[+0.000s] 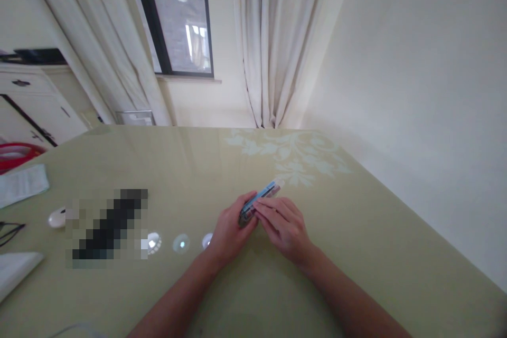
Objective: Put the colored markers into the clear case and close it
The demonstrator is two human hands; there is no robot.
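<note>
A wide olive-green table (pixel 356 253) with a pale leaf pattern fills the view, with a folded paper (pixel 21 185) and a small white object (pixel 56 217) far off at its left edge. Near the table's middle, the left hand (pixel 229 229) and right hand (pixel 283 224) meet, fingers closed around a slim blue-edged object (pixel 259 199) held between them just above the surface.

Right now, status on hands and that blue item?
Left hand and right hand both gripping thin blue object, low over green table. Nothing beside it.
</note>
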